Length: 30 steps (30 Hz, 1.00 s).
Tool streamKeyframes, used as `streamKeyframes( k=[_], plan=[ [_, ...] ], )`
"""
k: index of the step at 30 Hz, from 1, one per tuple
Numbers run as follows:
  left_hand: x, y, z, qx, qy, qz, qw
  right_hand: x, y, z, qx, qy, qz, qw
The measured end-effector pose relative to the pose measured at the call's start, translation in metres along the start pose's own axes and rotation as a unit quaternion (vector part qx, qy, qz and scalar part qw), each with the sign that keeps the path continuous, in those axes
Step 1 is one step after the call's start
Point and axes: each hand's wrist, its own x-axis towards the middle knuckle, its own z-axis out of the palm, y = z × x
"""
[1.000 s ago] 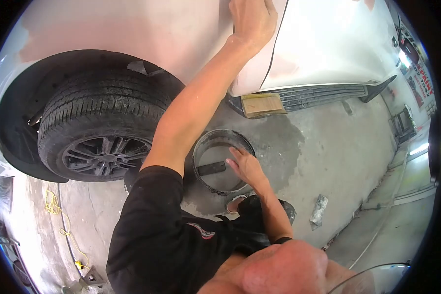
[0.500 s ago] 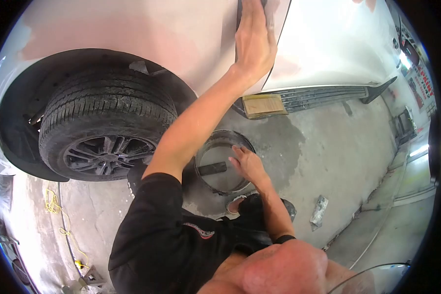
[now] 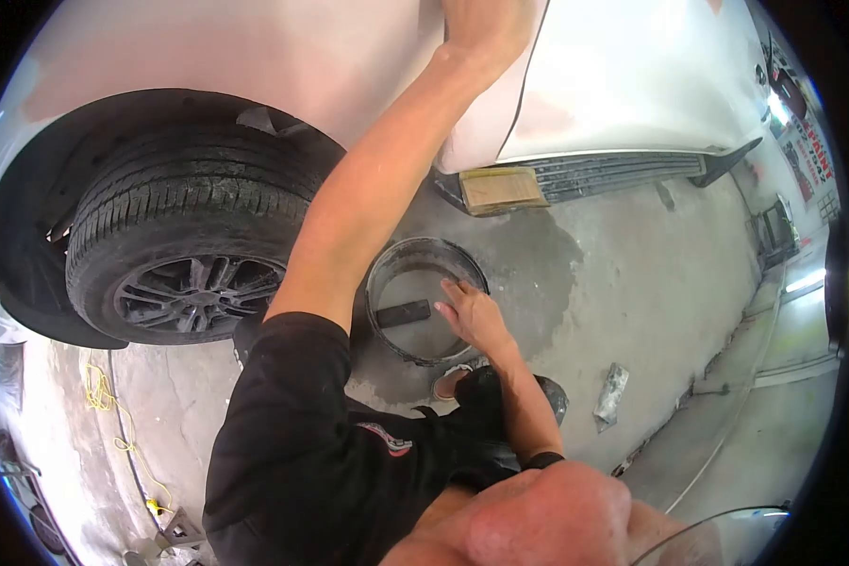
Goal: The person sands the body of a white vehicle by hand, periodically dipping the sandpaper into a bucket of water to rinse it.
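Note:
My left hand [image 3: 489, 26] is at the top edge of the view, against the pinkish-white car body panel [image 3: 349, 57]. Its fingers are cut off by the frame, so what they hold is hidden. Over the round dark bucket [image 3: 379, 338] hangs my right hand [image 3: 472, 316], its fingers apart and nothing in them. Inside the bucket, a dark rectangular block [image 3: 403, 314] lies in grey liquid, just left of my right hand.
A car wheel [image 3: 198, 217] fills the arch at left. A tan, yellow-edged block [image 3: 502, 191] rests on the dark running board [image 3: 623, 176]. On the concrete floor are a crumpled silvery packet [image 3: 612, 396] and a yellow cord [image 3: 99, 389].
My left hand has moved up along the panel, taking its fingers and the dark block under them out of view. My right hand stays over the bucket. The view has shifted slightly.

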Motion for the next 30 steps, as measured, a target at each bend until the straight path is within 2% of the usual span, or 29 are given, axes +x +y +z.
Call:
streamKeyframes(
  k=[2, 3, 6, 9, 12, 15, 18, 21, 24, 25, 28, 29, 30],
  plan=[
    [-0.039, -0.001, -0.023, 0.005, -0.127, -0.056, 0.990, 0.003, 0.001, -0.006, -0.010, -0.010, 0.012, 1.000],
    [-0.071, -0.020, -0.004, 0.003, 0.079, 0.074, 0.994, 0.008, -0.001, -0.011, -0.016, -0.012, 0.020, 1.000],
    [-0.095, -0.035, -0.004, 0.017, 0.071, 0.112, 0.991, 0.010, 0.000, -0.008, -0.027, 0.021, 0.008, 0.999],
    [-0.023, -0.007, -0.004, 0.029, 0.044, 0.067, 0.996, -0.001, -0.001, -0.006, -0.015, 0.015, 0.008, 1.000],
    [-0.039, -0.017, -0.008, 0.047, 0.030, 0.109, 0.993, -0.006, 0.003, -0.005, -0.002, 0.004, 0.009, 1.000],
    [-0.075, -0.012, -0.016, 0.053, -0.006, 0.097, 0.994, 0.007, -0.001, -0.010, -0.004, 0.021, -0.003, 1.000],
    [-0.027, -0.003, -0.012, 0.020, -0.010, 0.048, 0.999, 0.005, -0.006, -0.012, -0.003, 0.022, 0.000, 1.000],
    [-0.032, -0.010, -0.016, 0.002, -0.006, 0.069, 0.998, -0.004, -0.002, -0.008, 0.003, -0.010, 0.016, 1.000],
    [-0.080, -0.019, -0.018, 0.020, -0.003, 0.082, 0.996, 0.006, 0.000, -0.006, 0.000, 0.012, 0.008, 1.000],
    [-0.072, -0.015, -0.017, 0.013, 0.008, 0.072, 0.997, 0.007, 0.002, -0.007, -0.005, 0.024, 0.005, 1.000],
    [-0.011, 0.004, -0.015, 0.028, -0.034, -0.031, 0.999, 0.004, -0.007, -0.012, 0.014, 0.023, 0.007, 1.000],
    [-0.015, -0.002, -0.009, 0.026, 0.017, 0.027, 0.999, 0.000, -0.005, -0.011, 0.012, 0.005, 0.016, 1.000],
    [-0.030, -0.003, -0.012, 0.026, 0.003, 0.026, 0.999, -0.005, -0.002, -0.008, 0.011, -0.011, 0.023, 1.000]
  ],
)
